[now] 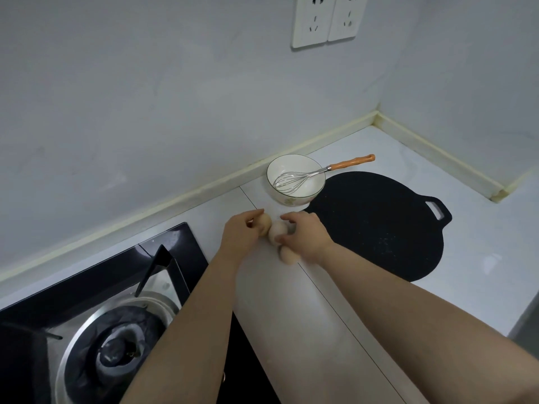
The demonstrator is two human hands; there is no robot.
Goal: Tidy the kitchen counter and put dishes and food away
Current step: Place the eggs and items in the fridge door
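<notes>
Three pale brown eggs lie together on the white counter [320, 301] between the stove and the black pan. My left hand [240, 233] curls its fingers round the left egg [266, 222]. My right hand [304, 233] pinches the middle egg [277, 231] between thumb and fingers. A third egg [285, 254] lies under my right palm, partly hidden. Behind them stands a white bowl [294, 196] holding a wire whisk [294, 179] with an orange handle.
A flat black griddle pan [379, 223] with a loop handle lies to the right of the eggs. A black gas stove [96, 325] with a steel burner fills the lower left. Two wall sockets [329, 18] hang above. The counter meets walls behind and to the right.
</notes>
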